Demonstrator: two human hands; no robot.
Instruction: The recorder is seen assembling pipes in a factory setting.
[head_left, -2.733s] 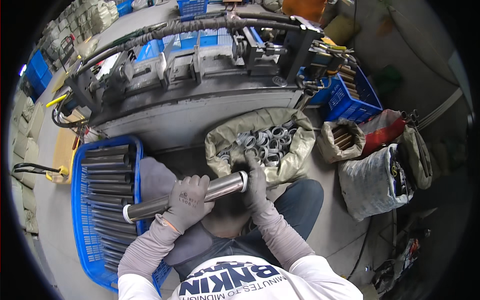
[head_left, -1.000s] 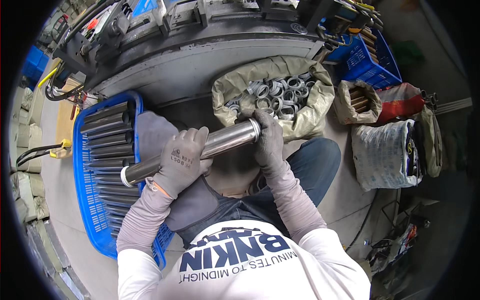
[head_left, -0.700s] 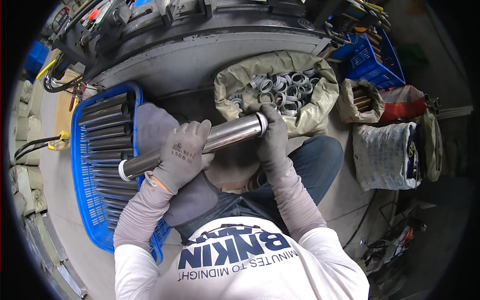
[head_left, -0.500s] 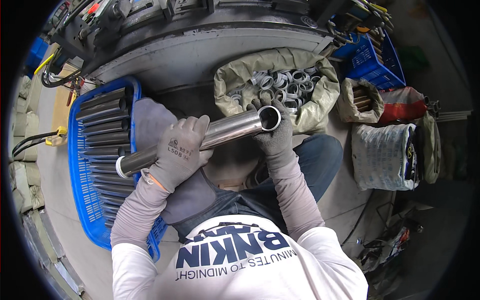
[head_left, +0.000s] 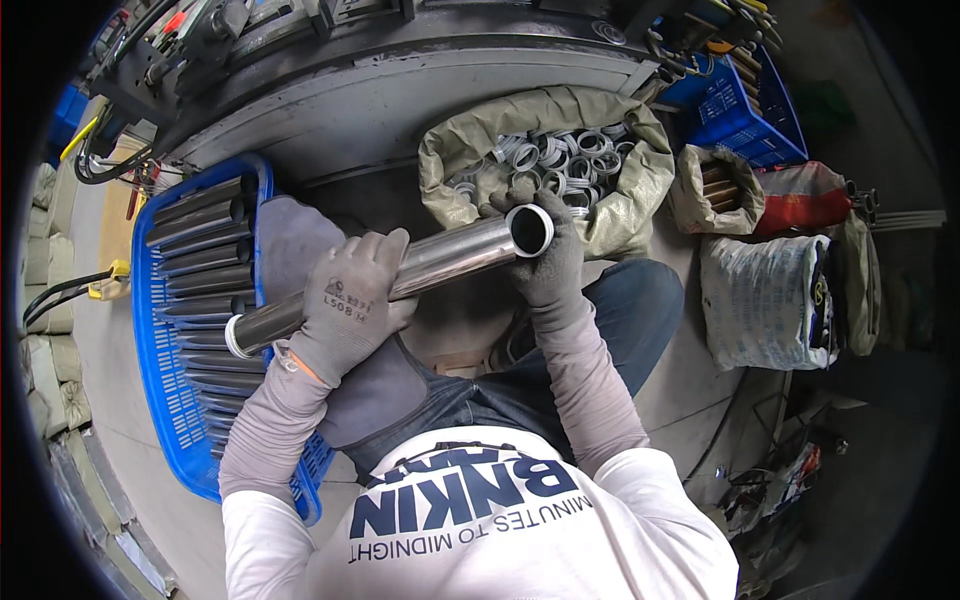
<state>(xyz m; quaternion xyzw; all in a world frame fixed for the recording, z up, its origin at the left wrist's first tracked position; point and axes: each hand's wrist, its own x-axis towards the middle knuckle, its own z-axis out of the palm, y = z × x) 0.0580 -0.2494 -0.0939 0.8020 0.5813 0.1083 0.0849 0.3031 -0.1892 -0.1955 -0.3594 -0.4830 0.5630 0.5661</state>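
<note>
A shiny metal tube (head_left: 455,256) lies slantwise across my lap, its right end higher and turned so that the hollow bore shows. My left hand (head_left: 352,290), in a grey glove, is wrapped round the tube left of its middle. A white ring (head_left: 235,337) sits on the tube's left end. At the right end, my gloved right hand (head_left: 548,255) grips the tube from behind and below; some of its fingers are hidden. Another pale ring (head_left: 547,230) rims that open end. Just beyond the right hand stands a woven sack (head_left: 640,205) full of loose pale rings (head_left: 580,165).
To my left is a blue basket (head_left: 150,370) stacked with dark tubes (head_left: 215,310). A machine bench (head_left: 330,130) runs across the far side. At right are a blue crate (head_left: 745,125), a small sack of brown tubes (head_left: 715,190) and a white bag (head_left: 765,300).
Both hands still grip the tube, which has shifted very slightly to the left. The whole view has also moved a little.
</note>
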